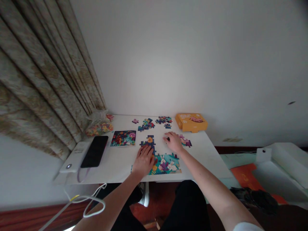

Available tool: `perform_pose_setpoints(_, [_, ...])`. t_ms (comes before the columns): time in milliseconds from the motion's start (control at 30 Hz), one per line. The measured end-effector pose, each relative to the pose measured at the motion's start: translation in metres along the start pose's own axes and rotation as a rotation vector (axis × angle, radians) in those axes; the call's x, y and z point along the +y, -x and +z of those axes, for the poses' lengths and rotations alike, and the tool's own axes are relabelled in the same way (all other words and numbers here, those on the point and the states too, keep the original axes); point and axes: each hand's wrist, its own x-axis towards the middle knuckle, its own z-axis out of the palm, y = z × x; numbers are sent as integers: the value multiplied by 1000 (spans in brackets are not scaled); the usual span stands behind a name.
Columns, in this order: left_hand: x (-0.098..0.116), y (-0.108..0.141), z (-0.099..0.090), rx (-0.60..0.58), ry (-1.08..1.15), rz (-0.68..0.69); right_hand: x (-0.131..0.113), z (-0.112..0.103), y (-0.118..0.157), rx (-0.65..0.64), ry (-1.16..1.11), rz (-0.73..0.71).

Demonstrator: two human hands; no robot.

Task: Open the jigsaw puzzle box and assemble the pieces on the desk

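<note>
My left hand (144, 159) lies with its fingers spread on the left part of a partly joined puzzle (166, 164) showing white rabbits and plants, and covers some of it. Above that hand, joined dark blue pieces (150, 140) reach upward. On the right, my right hand (172, 141) is over the white table with its fingers curled, and a small dark thing shows at its fingertips. Beside it, a pink and purple joined group (184, 141) is partly hidden by the hand. Loose pieces (164, 120) and another colourful pile (147, 124) lie farther back.
A picture card (123, 138), a black phone (94, 151) and a white box (75, 157) lie at the left, near a plastic bag (99, 123). An orange box (192, 122) stands at the table's back right. White cables (95, 205) hang at the lower left.
</note>
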Motion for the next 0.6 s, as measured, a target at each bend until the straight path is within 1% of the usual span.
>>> perform_pose_setpoints(133, [2,-1,-2,-10,0,-16,4,10,-58,19,-102,159])
perform_pose_setpoints(233, [3,-1,-4,-19,13,-28,-1,14,-105,-23,-99,216])
perform_pose_setpoints(333, [3,-1,-6,-18,25,-31,-12,17,-139,-42,-29,274])
perform_pose_setpoints(433, [4,-2,-7,-33,22,-28,-21,20,-158,-49,80,375])
perform_pose_setpoints(600, [5,-2,-8,-35,44,-43,-28,25,-170,-71,163,500])
